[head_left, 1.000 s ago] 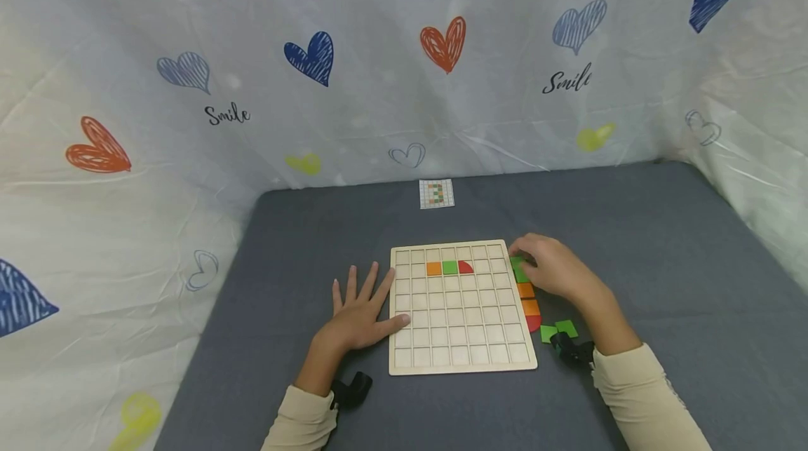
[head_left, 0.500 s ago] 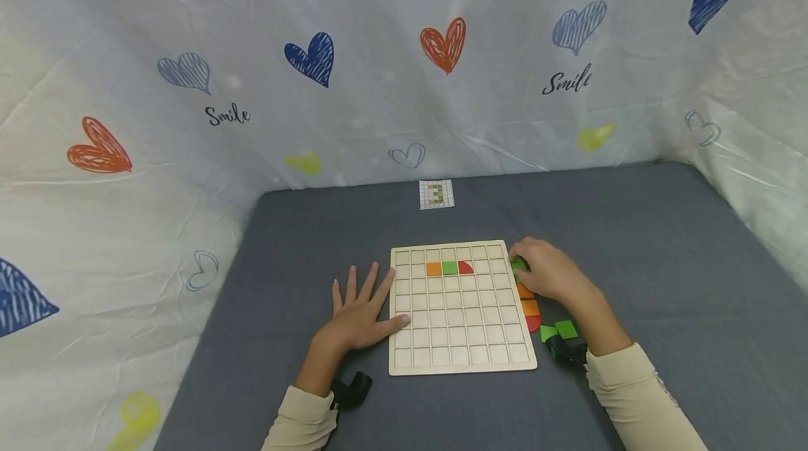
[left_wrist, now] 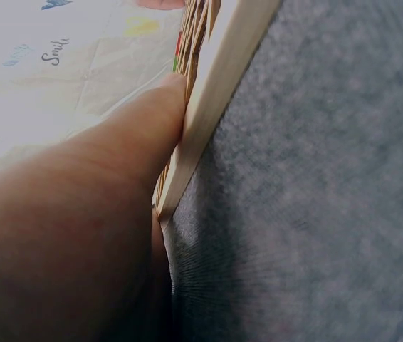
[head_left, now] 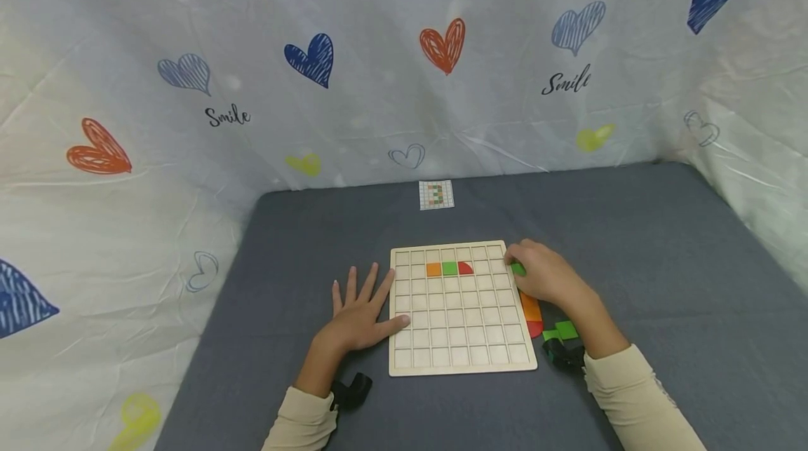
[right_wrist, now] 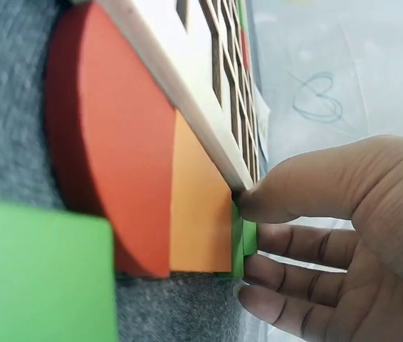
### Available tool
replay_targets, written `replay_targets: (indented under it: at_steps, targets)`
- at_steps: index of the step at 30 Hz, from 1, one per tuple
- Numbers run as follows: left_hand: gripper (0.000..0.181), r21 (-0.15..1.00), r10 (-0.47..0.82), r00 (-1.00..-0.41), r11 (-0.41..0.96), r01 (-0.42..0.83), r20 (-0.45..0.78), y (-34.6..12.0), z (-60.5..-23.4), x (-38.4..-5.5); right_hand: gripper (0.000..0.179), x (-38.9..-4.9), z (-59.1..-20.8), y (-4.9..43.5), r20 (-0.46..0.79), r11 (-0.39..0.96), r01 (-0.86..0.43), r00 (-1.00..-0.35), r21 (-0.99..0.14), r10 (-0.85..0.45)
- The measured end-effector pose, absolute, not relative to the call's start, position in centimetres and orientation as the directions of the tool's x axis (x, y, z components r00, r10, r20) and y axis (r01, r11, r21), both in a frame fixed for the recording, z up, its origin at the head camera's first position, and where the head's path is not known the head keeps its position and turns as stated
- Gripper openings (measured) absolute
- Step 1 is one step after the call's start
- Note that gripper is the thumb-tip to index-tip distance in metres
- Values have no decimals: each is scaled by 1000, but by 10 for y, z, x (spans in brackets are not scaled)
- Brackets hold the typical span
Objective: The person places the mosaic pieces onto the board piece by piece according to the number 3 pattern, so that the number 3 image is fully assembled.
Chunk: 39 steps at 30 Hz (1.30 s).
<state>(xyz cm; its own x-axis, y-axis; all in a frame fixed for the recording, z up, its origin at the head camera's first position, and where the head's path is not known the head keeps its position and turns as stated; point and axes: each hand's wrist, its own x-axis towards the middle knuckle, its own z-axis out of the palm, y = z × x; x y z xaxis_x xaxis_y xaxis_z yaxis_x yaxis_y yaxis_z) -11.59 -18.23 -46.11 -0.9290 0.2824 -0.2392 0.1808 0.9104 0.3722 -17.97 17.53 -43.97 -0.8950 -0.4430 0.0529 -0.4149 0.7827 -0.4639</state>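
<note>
A wooden grid board (head_left: pixel 463 311) lies on the table with an orange square (head_left: pixel 433 269), a green square (head_left: pixel 449 268) and a red quarter-round piece (head_left: pixel 465 268) in one of its upper rows. My left hand (head_left: pixel 356 321) is spread flat at the board's left side, its thumb (left_wrist: pixel 141 117) resting on the edge. At the right edge my right hand (head_left: pixel 548 274) pinches a green tile (head_left: pixel 518 269), mostly hidden by the fingers; the right wrist view shows thumb and fingertips around green pieces (right_wrist: pixel 249 235). Orange pieces (head_left: pixel 531 307) and a red rounded piece (head_left: pixel 534 329) line that edge below the hand.
Loose green tiles (head_left: pixel 567 330) lie by the right wrist's black camera (head_left: pixel 562 353). A small printed grid card (head_left: pixel 436 195) lies at the table's far edge. Behind the grey table (head_left: pixel 315 226) hangs a white curtain (head_left: pixel 366 114) printed with hearts.
My right hand has shifted slightly down and left over the green tile, covering more of the row. The orange and red pieces have slid slightly towards me. The left hand stays still.
</note>
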Motion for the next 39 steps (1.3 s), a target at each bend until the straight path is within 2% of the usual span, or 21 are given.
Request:
replay_targets:
  at_steps: [11,19,26,31,39]
  targets:
    - [95,379,284,-932,907,186,-223,-182,-464,-116,34,-180,-439,173,0,810,-357,-915,-465,-403]
    - [94,370,274,-932,913,174,-238,-181,-464,-116,30,-182,-436,183,-10,814,-348,-918,-466,-398]
    - [94,391,290,-934,900,191,-210,-182,-465,-115,27,-180,-430,186,6,787,-335,-922,-518,-388]
    - [97,374,279,-935,909,184,-218,-184,-471,-117,24,-179,-432,176,16,763,-363,-907,-535,-420]
    - [97,381,269,-941,908,177,-205,-184,-477,-119,23,-173,-431,160,58,739,-453,-868,-498,-493]
